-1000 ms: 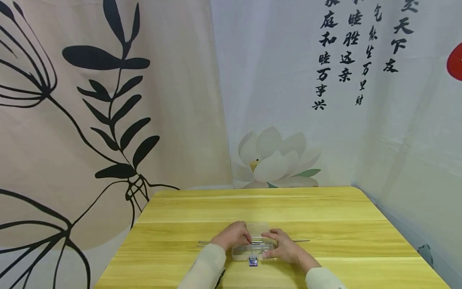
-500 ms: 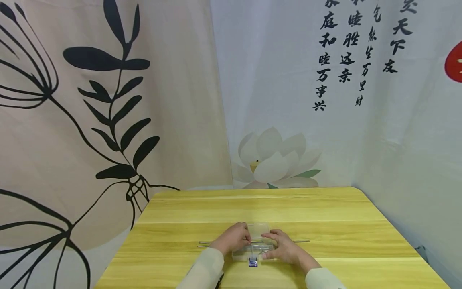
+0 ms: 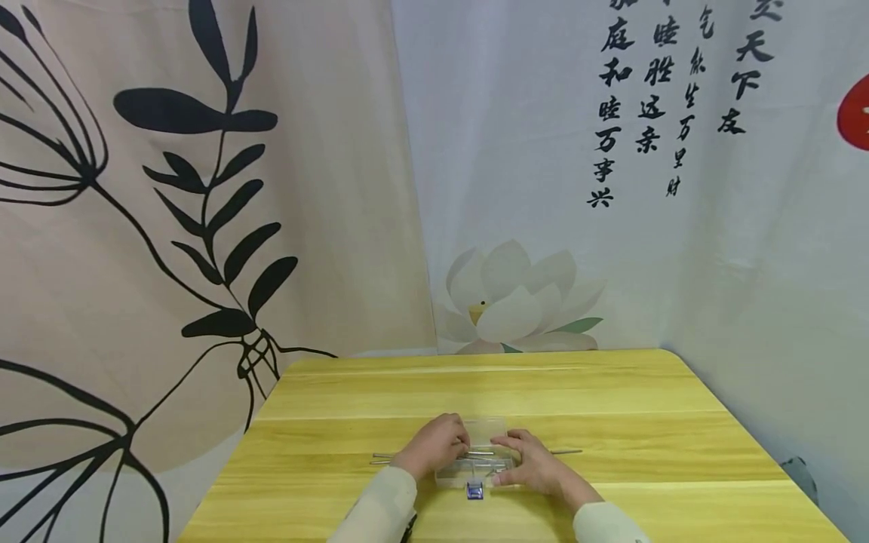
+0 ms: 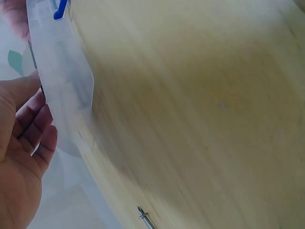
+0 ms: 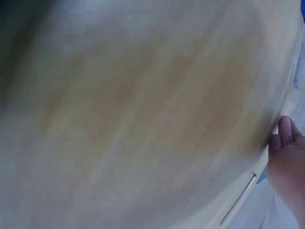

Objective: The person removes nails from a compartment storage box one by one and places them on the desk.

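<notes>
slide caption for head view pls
Left hand pinches a metal rod at an open clear box that the right hand grips, on a wooden table.

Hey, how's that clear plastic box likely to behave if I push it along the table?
The box looks like see-through plastic, so it's probably fairly stiff and light. It sits low and wide, so it would likely slide rather than tip. Its lid is open, so that might swing if you push hard.

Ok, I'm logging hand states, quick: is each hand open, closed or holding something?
Left hand: closed, apparently pinching a thin metal rod.
Right hand: holding the clear box at its right end.
</notes>
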Demonstrator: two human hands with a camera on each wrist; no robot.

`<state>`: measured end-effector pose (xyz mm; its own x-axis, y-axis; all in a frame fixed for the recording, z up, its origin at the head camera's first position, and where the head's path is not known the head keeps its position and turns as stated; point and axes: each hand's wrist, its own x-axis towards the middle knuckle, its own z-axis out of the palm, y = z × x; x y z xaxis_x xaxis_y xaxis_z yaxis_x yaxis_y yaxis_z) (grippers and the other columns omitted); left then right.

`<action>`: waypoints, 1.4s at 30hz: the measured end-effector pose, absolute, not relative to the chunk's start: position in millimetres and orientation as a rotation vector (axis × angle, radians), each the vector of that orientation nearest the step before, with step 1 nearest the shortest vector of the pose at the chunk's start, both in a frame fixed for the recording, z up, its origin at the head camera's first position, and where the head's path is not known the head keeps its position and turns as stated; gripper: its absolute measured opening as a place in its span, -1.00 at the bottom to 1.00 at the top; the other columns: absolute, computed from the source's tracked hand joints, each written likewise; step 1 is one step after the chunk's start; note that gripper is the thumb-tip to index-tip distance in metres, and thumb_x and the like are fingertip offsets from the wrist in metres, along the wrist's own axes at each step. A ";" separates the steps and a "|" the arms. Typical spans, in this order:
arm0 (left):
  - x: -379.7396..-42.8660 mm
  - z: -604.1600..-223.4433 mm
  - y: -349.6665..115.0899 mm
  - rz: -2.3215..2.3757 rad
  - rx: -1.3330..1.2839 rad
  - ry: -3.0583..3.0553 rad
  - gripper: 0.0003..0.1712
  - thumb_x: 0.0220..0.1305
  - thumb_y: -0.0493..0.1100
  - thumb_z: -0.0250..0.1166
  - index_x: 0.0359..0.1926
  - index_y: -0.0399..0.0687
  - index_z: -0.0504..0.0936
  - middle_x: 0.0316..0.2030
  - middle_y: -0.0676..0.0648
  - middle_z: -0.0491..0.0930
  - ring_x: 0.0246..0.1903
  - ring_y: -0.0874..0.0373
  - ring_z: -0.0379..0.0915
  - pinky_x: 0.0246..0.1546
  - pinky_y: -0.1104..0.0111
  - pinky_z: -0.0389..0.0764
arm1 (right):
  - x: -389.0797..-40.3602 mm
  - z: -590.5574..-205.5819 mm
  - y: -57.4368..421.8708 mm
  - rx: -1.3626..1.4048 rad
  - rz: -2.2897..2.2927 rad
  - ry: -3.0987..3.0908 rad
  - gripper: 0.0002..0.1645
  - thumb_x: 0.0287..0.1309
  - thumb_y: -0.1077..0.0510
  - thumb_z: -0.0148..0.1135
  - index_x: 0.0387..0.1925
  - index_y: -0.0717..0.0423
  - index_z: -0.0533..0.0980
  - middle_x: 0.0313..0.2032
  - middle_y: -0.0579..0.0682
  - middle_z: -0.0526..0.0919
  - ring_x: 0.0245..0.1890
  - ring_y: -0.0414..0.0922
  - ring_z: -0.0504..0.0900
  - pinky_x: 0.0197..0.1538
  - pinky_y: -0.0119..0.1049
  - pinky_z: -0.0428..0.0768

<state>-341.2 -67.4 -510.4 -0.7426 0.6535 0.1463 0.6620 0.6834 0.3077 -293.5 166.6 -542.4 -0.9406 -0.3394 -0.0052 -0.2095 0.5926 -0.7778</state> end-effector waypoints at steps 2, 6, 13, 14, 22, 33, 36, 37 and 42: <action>-342.2 -510.7 -67.3 -0.577 -1.094 -2.873 -0.90 0.32 -0.18 0.34 -0.35 0.03 0.74 -0.37 0.22 0.49 -0.32 0.35 0.39 -0.20 0.43 0.54 | -293.9 -542.7 166.8 -0.464 -1.269 2.660 -0.13 -0.03 -0.11 0.55 0.31 0.05 0.46 0.38 0.38 0.17 0.34 0.46 0.10 0.19 0.45 0.17; -344.3 -510.5 -67.3 -0.657 -1.062 -2.868 -0.91 0.34 -0.15 0.33 -0.32 0.06 0.72 -0.38 0.22 0.53 -0.34 0.36 0.41 -0.21 0.39 0.54 | -293.6 -542.1 167.4 -0.465 -1.269 2.661 -0.13 -0.03 -0.10 0.55 0.31 0.06 0.46 0.37 0.38 0.17 0.34 0.46 0.11 0.19 0.45 0.17; -351.4 -504.7 -78.1 -0.739 -1.086 -2.791 -0.91 0.36 -0.19 0.30 -0.27 -0.05 0.73 -0.35 0.15 0.59 -0.37 0.36 0.43 -0.28 0.40 0.54 | -291.5 -540.0 166.6 -0.483 -1.255 2.689 -0.14 -0.03 -0.08 0.55 0.30 0.07 0.46 0.36 0.40 0.18 0.33 0.46 0.12 0.21 0.45 0.16; -352.4 -503.9 -81.4 -0.754 -1.090 -2.786 -0.91 0.36 -0.20 0.30 -0.26 -0.07 0.73 -0.34 0.15 0.59 -0.37 0.35 0.42 -0.29 0.40 0.54 | -291.7 -540.2 166.4 -0.481 -1.252 2.694 -0.14 -0.03 -0.09 0.55 0.30 0.07 0.47 0.36 0.39 0.19 0.33 0.46 0.13 0.21 0.45 0.15; -358.9 -497.3 -119.1 -0.834 -1.053 -2.800 -0.88 0.40 -0.20 0.25 -0.21 -0.11 0.71 -0.34 0.17 0.54 -0.38 0.32 0.38 -0.31 0.37 0.51 | -292.6 -539.7 165.1 -0.444 -1.256 2.681 -0.13 -0.04 -0.08 0.55 0.31 0.05 0.46 0.38 0.37 0.17 0.34 0.46 0.10 0.20 0.46 0.14; -353.0 -497.8 -186.2 -0.900 -0.949 -2.814 -0.87 0.42 -0.21 0.23 -0.26 -0.12 0.67 -0.39 0.14 0.49 -0.42 0.27 0.35 -0.38 0.36 0.46 | -290.9 -538.8 165.2 -0.440 -1.268 2.655 -0.14 -0.02 -0.07 0.54 0.32 0.06 0.45 0.39 0.37 0.15 0.35 0.47 0.08 0.19 0.48 0.14; -348.5 -504.1 -202.4 -0.878 -0.938 -2.825 -0.88 0.40 -0.20 0.25 -0.28 -0.10 0.68 -0.39 0.16 0.49 -0.42 0.31 0.35 -0.38 0.37 0.47 | -291.3 -539.8 165.0 -0.442 -1.262 2.655 -0.13 -0.01 -0.08 0.54 0.33 0.05 0.44 0.40 0.37 0.14 0.35 0.47 0.07 0.19 0.48 0.14; -346.4 -506.8 -206.7 -0.880 -0.933 -2.828 -0.89 0.39 -0.21 0.26 -0.29 -0.10 0.68 -0.39 0.16 0.50 -0.41 0.31 0.35 -0.37 0.37 0.47 | -291.3 -540.0 165.1 -0.442 -1.261 2.654 -0.13 -0.01 -0.08 0.53 0.33 0.05 0.44 0.40 0.36 0.14 0.35 0.47 0.07 0.19 0.48 0.15; -336.4 -520.2 -222.8 -0.915 -0.912 -2.868 -0.92 0.35 -0.20 0.30 -0.32 -0.03 0.68 -0.40 0.17 0.50 -0.43 0.32 0.34 -0.43 0.40 0.46 | -290.6 -539.4 166.1 -0.434 -1.267 2.649 -0.13 -0.01 -0.08 0.53 0.33 0.04 0.44 0.40 0.36 0.13 0.36 0.47 0.06 0.19 0.48 0.15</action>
